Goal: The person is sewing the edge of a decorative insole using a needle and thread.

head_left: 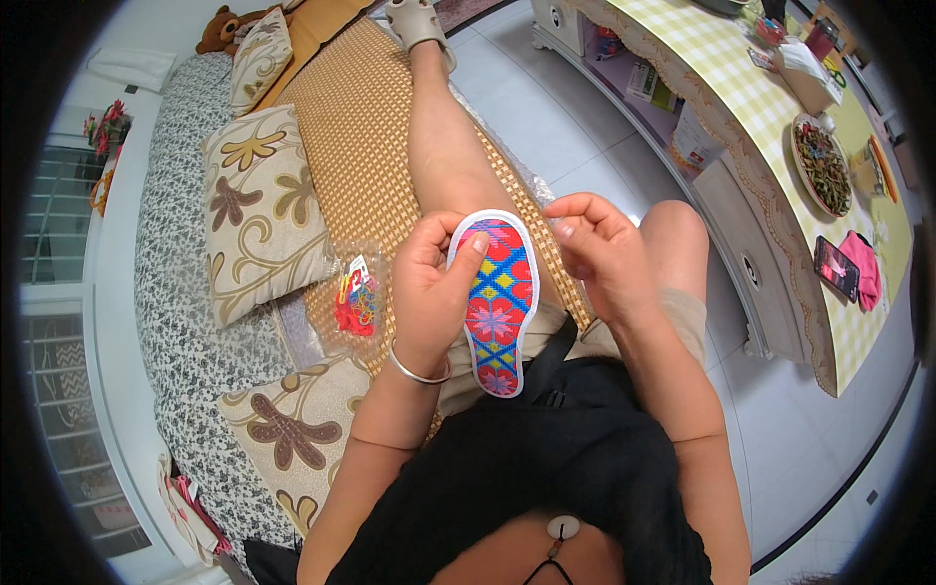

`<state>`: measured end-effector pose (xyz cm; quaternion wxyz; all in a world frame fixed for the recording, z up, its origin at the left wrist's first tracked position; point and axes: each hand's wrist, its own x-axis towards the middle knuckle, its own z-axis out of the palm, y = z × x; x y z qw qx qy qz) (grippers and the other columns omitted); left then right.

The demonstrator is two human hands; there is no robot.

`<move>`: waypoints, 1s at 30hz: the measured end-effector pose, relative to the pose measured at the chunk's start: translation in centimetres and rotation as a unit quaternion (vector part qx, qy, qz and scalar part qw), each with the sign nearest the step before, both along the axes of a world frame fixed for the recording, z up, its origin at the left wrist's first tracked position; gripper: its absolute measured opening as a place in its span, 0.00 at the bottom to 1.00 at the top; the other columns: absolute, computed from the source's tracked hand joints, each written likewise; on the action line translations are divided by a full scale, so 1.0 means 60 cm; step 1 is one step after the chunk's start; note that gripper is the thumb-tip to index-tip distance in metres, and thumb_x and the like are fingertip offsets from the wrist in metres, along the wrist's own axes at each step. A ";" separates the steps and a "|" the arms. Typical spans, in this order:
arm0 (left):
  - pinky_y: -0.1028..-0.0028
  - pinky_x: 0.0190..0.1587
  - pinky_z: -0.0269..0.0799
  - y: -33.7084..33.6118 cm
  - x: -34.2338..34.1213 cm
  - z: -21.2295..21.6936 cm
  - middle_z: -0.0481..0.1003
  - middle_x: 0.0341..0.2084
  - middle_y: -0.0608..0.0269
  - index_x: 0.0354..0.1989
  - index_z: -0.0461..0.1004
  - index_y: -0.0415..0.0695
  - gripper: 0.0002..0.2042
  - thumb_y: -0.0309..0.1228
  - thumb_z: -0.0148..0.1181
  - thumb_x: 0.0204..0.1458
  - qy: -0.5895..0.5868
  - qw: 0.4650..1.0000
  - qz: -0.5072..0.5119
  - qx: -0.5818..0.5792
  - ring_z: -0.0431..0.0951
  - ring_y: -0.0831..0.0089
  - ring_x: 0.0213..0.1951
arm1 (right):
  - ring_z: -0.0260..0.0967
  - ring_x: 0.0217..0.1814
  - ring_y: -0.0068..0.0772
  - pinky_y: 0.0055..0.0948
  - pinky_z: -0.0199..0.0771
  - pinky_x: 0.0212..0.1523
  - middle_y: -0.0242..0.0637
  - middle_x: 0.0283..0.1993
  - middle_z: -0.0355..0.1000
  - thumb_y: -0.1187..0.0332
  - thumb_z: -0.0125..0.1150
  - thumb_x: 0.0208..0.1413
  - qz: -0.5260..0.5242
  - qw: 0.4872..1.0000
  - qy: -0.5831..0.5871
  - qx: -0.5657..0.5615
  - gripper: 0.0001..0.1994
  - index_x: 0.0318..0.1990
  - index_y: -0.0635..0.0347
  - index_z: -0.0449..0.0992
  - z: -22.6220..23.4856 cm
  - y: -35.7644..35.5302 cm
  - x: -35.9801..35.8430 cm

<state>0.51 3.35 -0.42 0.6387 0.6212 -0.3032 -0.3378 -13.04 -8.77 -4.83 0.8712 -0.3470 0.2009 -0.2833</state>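
Observation:
An embroidered shoe insole (pixel 497 322) with a white edge and a red, blue, yellow and pink pattern lies upright over my lap, its broad end away from me. My left hand (pixel 436 283) grips it at the upper left, thumb on the patterned face and fingers behind. To the right of the insole, apart from it, my right hand (pixel 609 258) is raised with thumb and forefinger pinched together. Anything between those fingertips is too small to make out. A clear plastic bag of coloured threads (pixel 358 304) rests on the seat to the left.
I sit on a sofa with a woven tan mat (pixel 336 117). Patterned cushions (pixel 261 200) lie along its left side. Across the tiled floor (pixel 546 88), at right, a low cabinet with a checked cloth (pixel 770 127) bears a plate of food (pixel 822 166), a phone (pixel 837 270) and a pink cloth (pixel 862 263).

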 end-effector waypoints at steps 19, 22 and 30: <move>0.73 0.35 0.58 -0.031 0.023 -0.096 0.63 0.16 0.72 0.25 0.63 0.51 0.07 0.32 0.53 0.52 0.436 0.797 -0.238 -0.344 0.60 0.76 0.28 | 0.71 0.25 0.35 0.28 0.70 0.25 0.38 0.27 0.73 0.80 0.60 0.46 -0.173 0.792 0.008 -0.586 0.06 0.32 0.61 0.74 0.069 0.062 0.042; 0.73 0.35 0.59 -0.030 0.012 -0.080 0.63 0.16 0.72 0.25 0.63 0.51 0.07 0.31 0.54 0.52 0.429 0.807 -0.231 -0.335 0.61 0.75 0.28 | 0.71 0.25 0.37 0.29 0.70 0.24 0.37 0.25 0.72 0.79 0.61 0.44 -0.171 0.785 0.029 -0.595 0.06 0.31 0.59 0.74 0.075 0.071 0.051; 0.72 0.34 0.62 -0.029 0.000 -0.062 0.65 0.17 0.72 0.23 0.64 0.51 0.08 0.29 0.55 0.53 0.423 0.821 -0.217 -0.318 0.62 0.73 0.28 | 0.71 0.24 0.35 0.29 0.70 0.24 0.36 0.24 0.71 0.78 0.62 0.43 -0.165 0.770 0.050 -0.615 0.06 0.30 0.58 0.74 0.075 0.074 0.053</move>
